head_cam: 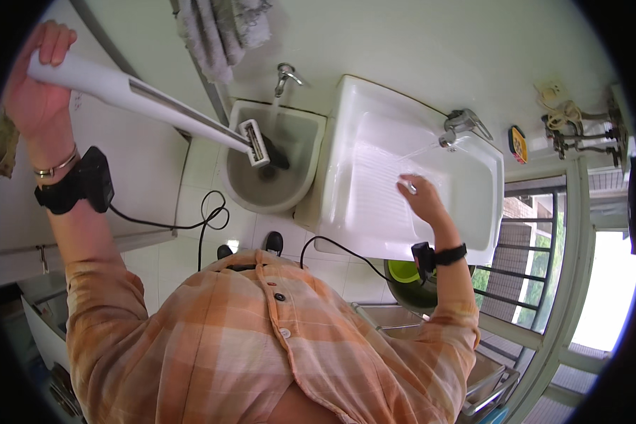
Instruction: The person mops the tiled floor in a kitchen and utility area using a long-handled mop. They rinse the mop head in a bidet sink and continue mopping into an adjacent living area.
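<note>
At the upper left my left hand [42, 87] grips the thick end of a white mop [138, 100], apparently a sponge or squeeze type. Its shaft slopes down to the right, and the rectangular white head [254, 143] is over the grey-white mop basin [302, 180]. A dark part hangs beside that head, inside the basin. Water runs from the chrome tap [286, 77] above. My right hand [424, 199] hovers over the white laundry sink [360, 212] with curled fingers. Something small and shiny shows at these fingers; a ring or a held piece, I cannot tell which.
A second chrome faucet [458, 127] pours into the laundry sink near its washboard ridges. Grey towels [222, 37] hang on the wall. A green basin [403, 271] sits beneath the sink's front edge. Black cables [159, 225] trail from both wrist devices. A barred window [530, 254] is at the right.
</note>
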### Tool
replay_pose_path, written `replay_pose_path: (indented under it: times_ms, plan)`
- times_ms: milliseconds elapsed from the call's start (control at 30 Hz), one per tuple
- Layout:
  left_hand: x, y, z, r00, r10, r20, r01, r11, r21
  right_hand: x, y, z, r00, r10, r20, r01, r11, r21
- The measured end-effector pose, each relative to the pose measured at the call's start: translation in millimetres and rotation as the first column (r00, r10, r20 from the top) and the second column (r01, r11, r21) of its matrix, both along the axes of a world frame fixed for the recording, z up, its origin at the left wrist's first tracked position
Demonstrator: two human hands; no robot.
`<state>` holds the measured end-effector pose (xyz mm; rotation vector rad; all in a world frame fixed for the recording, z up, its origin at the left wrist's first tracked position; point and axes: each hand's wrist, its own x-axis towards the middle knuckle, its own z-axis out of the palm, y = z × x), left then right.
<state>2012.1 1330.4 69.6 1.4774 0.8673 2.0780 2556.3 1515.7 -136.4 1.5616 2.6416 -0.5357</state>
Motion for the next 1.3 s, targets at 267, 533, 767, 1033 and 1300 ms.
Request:
replay_pose_path:
  times_ms: [267, 533, 767, 1033, 1300]
  plan:
    - [16, -3, 5, 1.000, 0.029, 0.001, -0.029, 0.999, -0.014, -94, -131, 198, 0.466, 0.057, -0.883, -0.486, 0.850, -0.202]
    - [9, -5, -1, 0.999, 0.036, -0.028, -0.036, 0.999, 0.017, -146, -174, 219, 0.034, 0.279, -0.960, -0.782, 0.605, 0.149]
    - [11, -9, -7, 0.996, 0.092, -0.018, -0.092, 0.996, 0.010, -159, -170, 213, -0.033, 0.377, -0.926, -0.798, 0.548, 0.252]
    - [4, -16, -4, 0.988, 0.157, 0.007, -0.157, 0.987, 0.023, -102, -170, 224, 0.323, 0.385, -0.864, -0.721, 0.692, 0.039]
    - [-10, 17, 7, 0.953, 0.229, 0.197, -0.244, 0.968, 0.055, -61, -32, 84, 0.829, -0.016, -0.559, -0.174, 0.943, -0.285]
